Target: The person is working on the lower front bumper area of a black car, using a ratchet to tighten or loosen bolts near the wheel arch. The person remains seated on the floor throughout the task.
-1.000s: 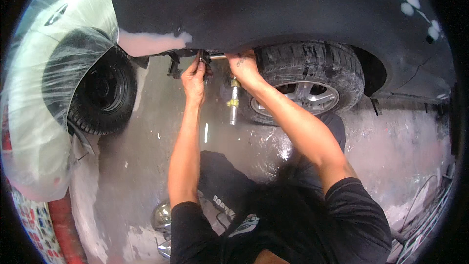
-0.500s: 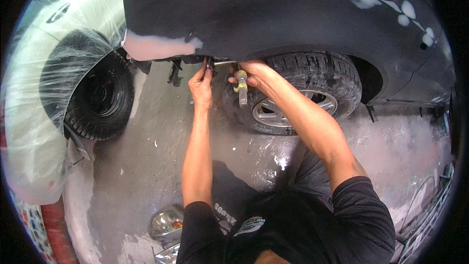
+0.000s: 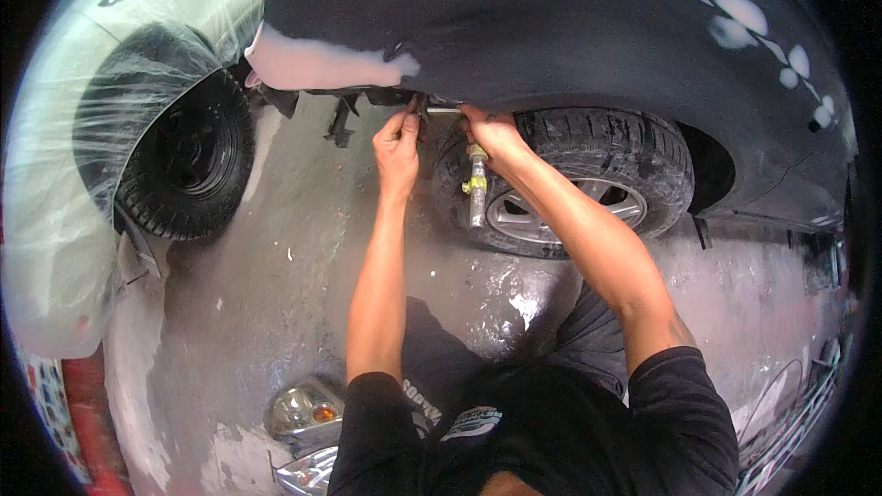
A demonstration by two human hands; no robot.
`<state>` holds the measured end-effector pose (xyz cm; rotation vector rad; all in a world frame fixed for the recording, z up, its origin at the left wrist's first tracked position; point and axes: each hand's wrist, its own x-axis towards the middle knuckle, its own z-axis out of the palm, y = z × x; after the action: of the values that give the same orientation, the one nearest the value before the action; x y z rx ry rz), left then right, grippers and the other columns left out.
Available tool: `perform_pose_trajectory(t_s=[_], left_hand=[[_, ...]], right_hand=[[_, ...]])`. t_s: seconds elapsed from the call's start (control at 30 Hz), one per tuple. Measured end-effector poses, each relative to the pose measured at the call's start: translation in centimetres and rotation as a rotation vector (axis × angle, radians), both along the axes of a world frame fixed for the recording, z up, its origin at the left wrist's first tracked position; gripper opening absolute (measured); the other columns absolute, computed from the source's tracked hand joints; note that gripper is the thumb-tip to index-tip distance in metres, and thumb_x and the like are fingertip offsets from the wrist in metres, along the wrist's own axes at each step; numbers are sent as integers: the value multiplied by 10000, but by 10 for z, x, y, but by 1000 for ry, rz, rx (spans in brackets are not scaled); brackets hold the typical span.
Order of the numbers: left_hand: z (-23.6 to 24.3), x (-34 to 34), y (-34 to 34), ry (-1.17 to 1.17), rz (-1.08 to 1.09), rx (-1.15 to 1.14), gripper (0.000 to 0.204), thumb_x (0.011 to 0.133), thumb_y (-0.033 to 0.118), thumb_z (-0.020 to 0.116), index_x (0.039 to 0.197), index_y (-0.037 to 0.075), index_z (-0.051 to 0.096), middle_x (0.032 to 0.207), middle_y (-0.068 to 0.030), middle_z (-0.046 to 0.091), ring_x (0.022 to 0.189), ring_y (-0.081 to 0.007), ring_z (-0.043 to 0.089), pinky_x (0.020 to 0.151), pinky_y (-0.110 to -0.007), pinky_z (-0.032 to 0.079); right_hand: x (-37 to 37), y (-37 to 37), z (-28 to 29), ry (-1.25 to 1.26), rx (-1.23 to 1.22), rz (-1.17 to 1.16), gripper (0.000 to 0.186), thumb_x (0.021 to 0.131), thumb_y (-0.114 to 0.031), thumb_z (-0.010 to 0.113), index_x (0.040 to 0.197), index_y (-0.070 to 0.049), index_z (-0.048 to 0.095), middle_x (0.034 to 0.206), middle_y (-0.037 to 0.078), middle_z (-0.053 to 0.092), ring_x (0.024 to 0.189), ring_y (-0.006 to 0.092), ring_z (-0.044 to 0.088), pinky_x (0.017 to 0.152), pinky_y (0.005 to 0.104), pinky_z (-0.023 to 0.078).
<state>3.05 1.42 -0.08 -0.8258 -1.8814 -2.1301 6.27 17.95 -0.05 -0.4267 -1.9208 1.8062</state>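
A wet, grey concrete floor [image 3: 303, 211] spreads below a matte dark-grey car body panel [image 3: 551, 28]. At far left stands a white car under clear plastic sheeting [image 3: 55, 248]; nearer, a clear, rounded headlamp with an amber bulb [image 3: 306, 406] lies on the floor. The left hand [image 3: 397, 154] pinches thumb to finger under the panel's lower edge; what it grips cannot be told. Right of it, a slim silver metal rod [image 3: 446, 111] runs level to the right hand [image 3: 496, 140], closed around it. Below that hand, a grey tubular fitting with yellow bands [image 3: 477, 207] shows longer than half a second ago, beside a dusty black tyre [image 3: 597, 133]. Both hands remain at the edge, so probably only the tool's angle has altered.
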Motion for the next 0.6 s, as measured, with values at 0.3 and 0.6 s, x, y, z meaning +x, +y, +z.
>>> perform_pose_trajectory(t_s=[0.3,0.6], left_hand=[[-9,0,16,137,175,-14,399,1036,316,570,1263,1,662,810,17,593,718,-72,502,645,-237,426],[22,21,8,-295,21,32,303,1032,307,576,915,38,655,663,36,516,508,-46,429,425,-228,340]], right_hand=[[-7,5,-9,92,112,71,175,947,-210,636,919,-43,594,711,37,560,563,142,484,508,307,396],[27,-16,18,153,318,-70,369,949,-239,630,1182,47,632,1141,219,699,1060,404,659,920,409,479]])
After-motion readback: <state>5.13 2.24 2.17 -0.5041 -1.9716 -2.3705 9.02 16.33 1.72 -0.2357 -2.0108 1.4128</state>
